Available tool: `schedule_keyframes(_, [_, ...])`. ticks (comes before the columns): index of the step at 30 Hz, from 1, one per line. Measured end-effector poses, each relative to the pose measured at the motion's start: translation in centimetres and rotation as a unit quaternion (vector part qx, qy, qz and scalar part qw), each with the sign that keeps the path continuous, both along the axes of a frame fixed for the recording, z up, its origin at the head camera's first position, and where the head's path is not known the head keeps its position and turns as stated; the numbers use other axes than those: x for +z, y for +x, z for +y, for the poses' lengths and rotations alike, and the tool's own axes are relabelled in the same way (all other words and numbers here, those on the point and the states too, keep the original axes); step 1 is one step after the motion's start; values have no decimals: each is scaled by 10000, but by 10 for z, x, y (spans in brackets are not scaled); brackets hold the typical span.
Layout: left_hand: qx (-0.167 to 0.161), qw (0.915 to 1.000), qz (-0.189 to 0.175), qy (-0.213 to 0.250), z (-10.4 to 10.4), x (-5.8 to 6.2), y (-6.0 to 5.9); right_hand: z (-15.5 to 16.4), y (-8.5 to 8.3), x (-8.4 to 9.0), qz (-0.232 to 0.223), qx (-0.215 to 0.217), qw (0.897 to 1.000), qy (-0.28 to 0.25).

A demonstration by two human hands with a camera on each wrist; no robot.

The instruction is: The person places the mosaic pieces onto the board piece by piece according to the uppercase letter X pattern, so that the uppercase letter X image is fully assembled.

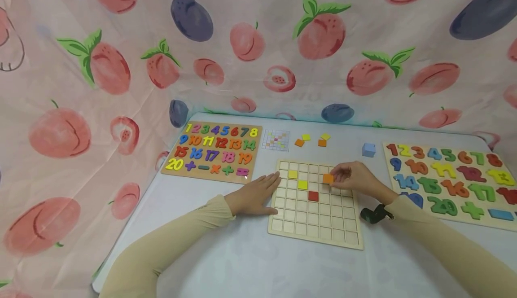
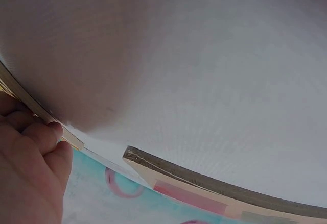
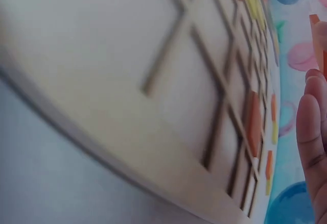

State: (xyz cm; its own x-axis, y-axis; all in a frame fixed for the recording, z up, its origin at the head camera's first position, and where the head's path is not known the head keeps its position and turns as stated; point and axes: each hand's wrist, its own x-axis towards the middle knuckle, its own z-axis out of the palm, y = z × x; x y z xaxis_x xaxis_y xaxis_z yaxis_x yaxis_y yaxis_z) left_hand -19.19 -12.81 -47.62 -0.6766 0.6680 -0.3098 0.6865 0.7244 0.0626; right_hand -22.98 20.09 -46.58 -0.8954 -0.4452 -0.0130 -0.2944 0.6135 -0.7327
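Note:
A pale wooden grid board (image 1: 315,230) lies in the middle of the table, holding two yellow tiles (image 1: 302,184) and a red tile (image 1: 313,195). My right hand (image 1: 350,177) pinches an orange tile (image 1: 328,178) over the board's upper right cells. My left hand (image 1: 258,194) lies flat with straight fingers against the board's left edge. In the left wrist view the left hand's fingertips (image 2: 48,132) touch that edge. The right wrist view shows the grid (image 3: 194,81) close up, with the right hand's fingers (image 3: 312,132) at the right margin.
Loose orange and yellow tiles (image 1: 312,140) and a small pattern card (image 1: 275,140) lie behind the board. A blue cube (image 1: 368,150) sits at the right rear. Number puzzle boards lie at left (image 1: 214,151) and right (image 1: 452,177). Peach-print cloth walls surround the table.

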Motion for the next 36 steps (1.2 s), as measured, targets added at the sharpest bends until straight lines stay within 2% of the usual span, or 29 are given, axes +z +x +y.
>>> schedule_keyframes(4, [-17,10000,9,-20,0,-1,-1,-3,2,-7,-113,-12,9999,53])
schedule_keyframes(8, [-29,10000,12,-29,0,-1,-1,-5,3,-13,-23,11,9999,144])
schedule_keyframes(18, [-14,10000,-15,-12,0,-1,-1,-8,4,-12,224,217,9976,621])
schedule_keyframes(36, [-41,10000,-12,52,0,2,0,-6,3,-16,155,333,9975,605])
